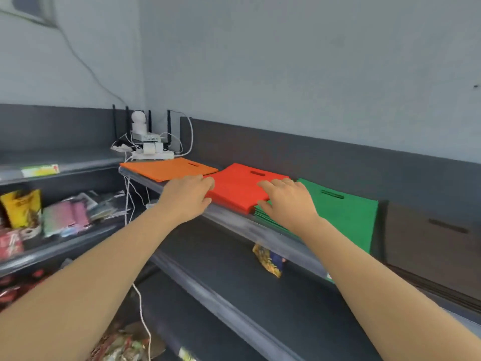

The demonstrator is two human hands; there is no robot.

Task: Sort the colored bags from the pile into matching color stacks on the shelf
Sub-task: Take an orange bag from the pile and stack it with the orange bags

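Note:
Four flat stacks of bags lie in a row on the top shelf (234,220): orange bags (166,168) at the left, red bags (239,188), green bags (346,217), and dark brown bags (429,238) at the right. My left hand (187,196) holds the left front edge of the red stack, fingers on top and thumb at the edge. My right hand (289,201) rests on the red stack's right front corner, where it meets the green stack, with fingers relaxed.
A router, a small white camera and a power strip (151,152) with white cables sit at the shelf's left end. Snack packets (20,207) fill the shelves at the left. One packet (268,259) lies on the lower shelf under the bags.

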